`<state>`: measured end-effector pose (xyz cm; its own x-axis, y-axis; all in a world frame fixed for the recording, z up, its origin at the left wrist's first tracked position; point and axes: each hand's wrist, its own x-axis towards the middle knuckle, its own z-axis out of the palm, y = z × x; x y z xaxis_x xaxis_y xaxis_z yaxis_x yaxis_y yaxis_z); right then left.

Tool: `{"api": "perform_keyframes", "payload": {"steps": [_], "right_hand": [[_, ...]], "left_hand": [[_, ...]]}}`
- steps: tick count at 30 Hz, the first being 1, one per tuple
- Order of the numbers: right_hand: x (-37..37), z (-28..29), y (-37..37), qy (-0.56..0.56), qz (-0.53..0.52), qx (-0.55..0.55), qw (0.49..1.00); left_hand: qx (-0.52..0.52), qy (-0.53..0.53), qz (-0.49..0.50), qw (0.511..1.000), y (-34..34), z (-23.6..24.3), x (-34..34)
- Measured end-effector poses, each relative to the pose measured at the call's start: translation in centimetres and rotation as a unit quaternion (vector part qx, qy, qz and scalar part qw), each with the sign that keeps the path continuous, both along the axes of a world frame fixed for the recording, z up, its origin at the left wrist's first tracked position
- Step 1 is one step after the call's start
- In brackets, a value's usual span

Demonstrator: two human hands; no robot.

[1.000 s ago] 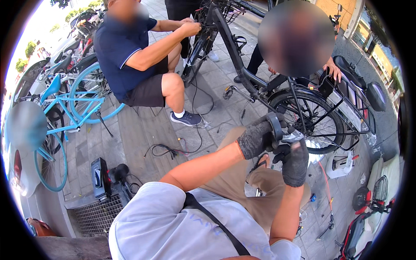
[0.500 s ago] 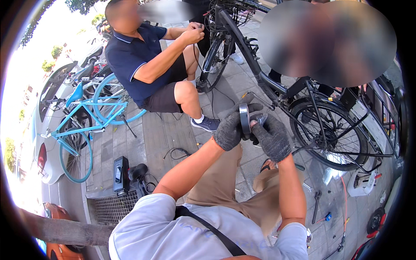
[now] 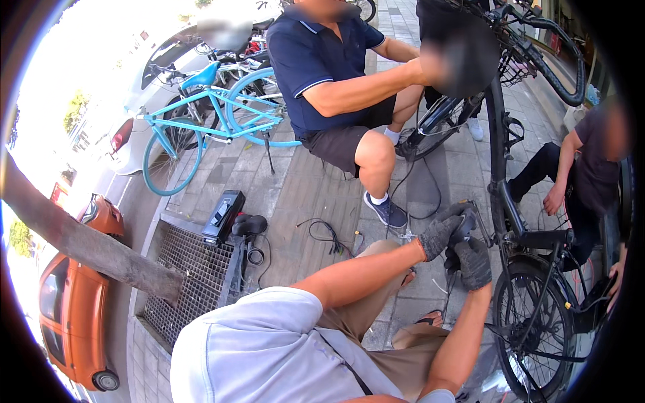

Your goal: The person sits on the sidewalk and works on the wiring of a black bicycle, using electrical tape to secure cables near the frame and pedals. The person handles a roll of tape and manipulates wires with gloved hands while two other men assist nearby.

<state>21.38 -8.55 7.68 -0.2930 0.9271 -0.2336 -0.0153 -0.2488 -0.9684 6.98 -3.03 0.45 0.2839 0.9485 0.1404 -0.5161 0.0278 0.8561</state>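
My gloved left hand [image 3: 440, 235] grips a dark roll, apparently tape [image 3: 462, 230]. My gloved right hand [image 3: 470, 262] is closed at the lower side of the same roll. Both hands are close to the crank area of a black bicycle [image 3: 497, 188], whose rear wheel [image 3: 531, 329] stands just right of my right forearm. A black cable [image 3: 329, 238] lies coiled on the paving left of my hands.
A person in a navy shirt [image 3: 316, 60] sits working at the bicycle's front; another person [image 3: 591, 168] is at its right, and someone in dark clothes stands behind. A black battery case [image 3: 222, 216], saddle [image 3: 248, 226], tree grate [image 3: 181, 282], trunk [image 3: 80, 242], blue bicycles [image 3: 195, 114] and cars are leftward.
The view has swung, bringing the tree and orange car into sight and shifting the bicycles rightward. My hands, still on the roll, appear farther right in the picture.
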Motion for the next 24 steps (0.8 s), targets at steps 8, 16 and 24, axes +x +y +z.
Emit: {"api": "perform_keyframes", "payload": {"steps": [8,16,24], "right_hand": [[-0.6,-1.1,2.3,-0.093,-0.088,0.053,0.99],[0.2,-0.9,3.1,-0.088,-0.158,-0.005,0.984],[1.5,-1.4,3.0,0.071,-0.096,-0.051,0.992]], "left_hand": [[-0.07,0.069,0.099,0.99,2.0,-1.0,-0.3],[-0.03,0.146,-0.019,0.989,1.4,1.6,-0.5],[-0.093,0.035,-0.046,0.994,3.0,-0.9,-1.4]]}}
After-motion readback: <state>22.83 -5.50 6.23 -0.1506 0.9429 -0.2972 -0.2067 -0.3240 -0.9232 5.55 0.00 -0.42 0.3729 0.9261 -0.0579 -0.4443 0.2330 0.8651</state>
